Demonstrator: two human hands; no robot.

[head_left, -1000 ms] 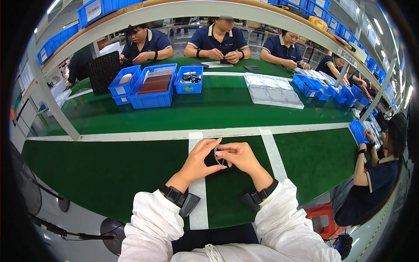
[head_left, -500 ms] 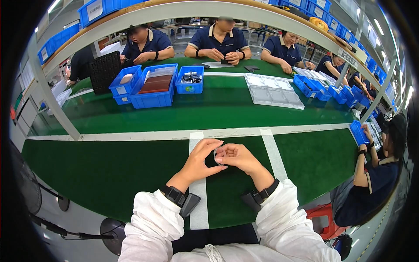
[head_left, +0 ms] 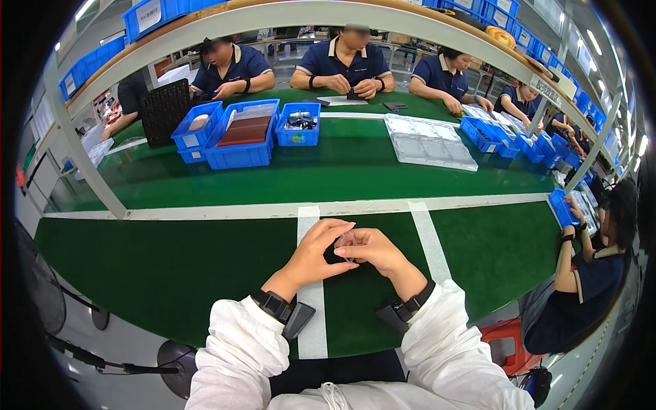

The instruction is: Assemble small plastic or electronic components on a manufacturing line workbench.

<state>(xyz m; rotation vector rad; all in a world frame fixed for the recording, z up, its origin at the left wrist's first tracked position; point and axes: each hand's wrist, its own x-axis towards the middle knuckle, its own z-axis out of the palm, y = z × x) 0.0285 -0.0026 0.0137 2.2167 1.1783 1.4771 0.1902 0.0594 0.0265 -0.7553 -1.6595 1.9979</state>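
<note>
On blue bin: printed label; right hand pinches thin piece.

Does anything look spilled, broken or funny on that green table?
Nothing stands out. The blue bins sit upright and the pale tray lies flat. The left hand and right hand hold a thin see-through piece, too small to check for cracks.

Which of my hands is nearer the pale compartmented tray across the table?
Right. Your right hand is short of the tray, slightly left; your left hand is farther left.
</note>
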